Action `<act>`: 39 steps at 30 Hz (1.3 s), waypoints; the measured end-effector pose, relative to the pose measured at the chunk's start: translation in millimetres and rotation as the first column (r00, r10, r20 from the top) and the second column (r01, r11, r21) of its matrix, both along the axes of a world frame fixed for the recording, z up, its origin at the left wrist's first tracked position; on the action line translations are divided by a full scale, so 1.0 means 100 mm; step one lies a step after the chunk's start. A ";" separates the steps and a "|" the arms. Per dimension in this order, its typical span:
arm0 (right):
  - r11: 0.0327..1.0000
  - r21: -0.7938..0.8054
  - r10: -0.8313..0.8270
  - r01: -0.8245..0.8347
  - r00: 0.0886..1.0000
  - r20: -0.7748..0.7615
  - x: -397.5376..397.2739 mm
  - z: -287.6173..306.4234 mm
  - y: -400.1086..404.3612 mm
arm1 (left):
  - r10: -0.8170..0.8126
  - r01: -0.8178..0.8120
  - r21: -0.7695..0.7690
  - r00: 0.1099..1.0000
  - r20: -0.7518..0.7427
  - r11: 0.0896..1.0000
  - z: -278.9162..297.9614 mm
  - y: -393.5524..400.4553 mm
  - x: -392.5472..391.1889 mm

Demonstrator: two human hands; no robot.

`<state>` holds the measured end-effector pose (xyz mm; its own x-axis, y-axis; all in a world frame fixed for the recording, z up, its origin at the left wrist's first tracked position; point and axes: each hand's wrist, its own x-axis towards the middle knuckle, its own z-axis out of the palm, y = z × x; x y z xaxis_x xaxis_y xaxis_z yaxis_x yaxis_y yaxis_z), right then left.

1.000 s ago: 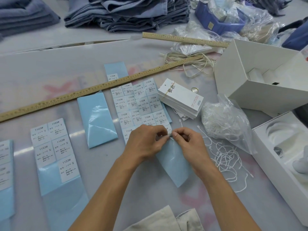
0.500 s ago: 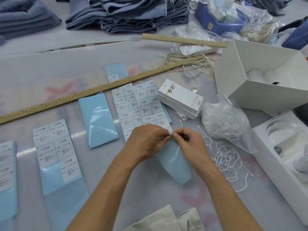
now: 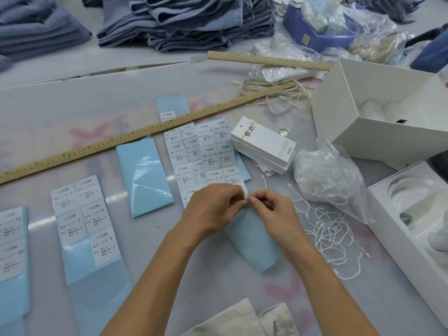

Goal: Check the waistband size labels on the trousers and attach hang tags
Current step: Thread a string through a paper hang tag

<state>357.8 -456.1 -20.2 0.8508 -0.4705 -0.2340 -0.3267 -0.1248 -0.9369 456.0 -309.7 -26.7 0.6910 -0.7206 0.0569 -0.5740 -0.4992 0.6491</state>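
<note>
Meeting fingertip to fingertip above the pale grey worktop (image 3: 72,98), the two hands are both narrowed to a pinch: the left hand (image 3: 213,207) and the right hand (image 3: 271,209) nip the near end of a pale blue glossy backing sheet (image 3: 254,241), at a white sticker too hidden to read. That sheet runs back under both hands into the block of white printed size stickers (image 3: 206,154), marked "1103#" with L on one column and XL on the other.

Bare room lies mostly at the left rear, beyond the long wooden ruler (image 3: 109,144) that crosses the worktop slantwise; a second, shorter wooden ruler (image 3: 269,60) lies at the back. A bare blue sheet (image 3: 143,175) lies between the block and a strip of five "1103#" S stickers (image 3: 82,214).

Just right of the stickers sits one banded stack of white card hang tags (image 3: 264,146). Loose white tag strings (image 3: 332,229) sprawl near the right hand, beside a clear plastic bag of strings (image 3: 332,175). Two white open cardboard boxes (image 3: 378,117) crowd the right edge. Two piles of folded blue-grey trousers (image 3: 189,18) stand well back.
</note>
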 end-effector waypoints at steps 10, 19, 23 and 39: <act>0.937 -0.306 -0.115 0.172 0.974 0.194 -0.12 -0.46 0.06 | 0.164 -0.110 -0.277 0.969 0.183 0.955 -0.41 -0.11 -0.28; 0.960 -0.204 -0.150 0.190 0.969 0.196 -0.02 -0.43 0.10 | 0.154 -0.124 -0.215 0.979 0.131 0.969 -0.35 -0.12 -0.18; 0.963 -0.223 -0.106 0.151 0.974 0.202 0.03 -0.33 0.12 | 0.151 -0.111 -0.272 0.980 0.130 0.956 -0.32 -0.04 -0.15; 0.914 -0.353 -0.118 0.200 0.963 0.241 -0.08 -0.33 0.32 | 0.101 -0.126 -0.384 0.991 -0.083 0.915 -0.34 0.04 -0.11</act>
<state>350.0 -424.2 -52.9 0.7671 -0.6213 0.1601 -0.1721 -0.4397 -0.8815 444.7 -306.2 -60.3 0.7777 -0.5668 0.2717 -0.4822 -0.2606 0.8364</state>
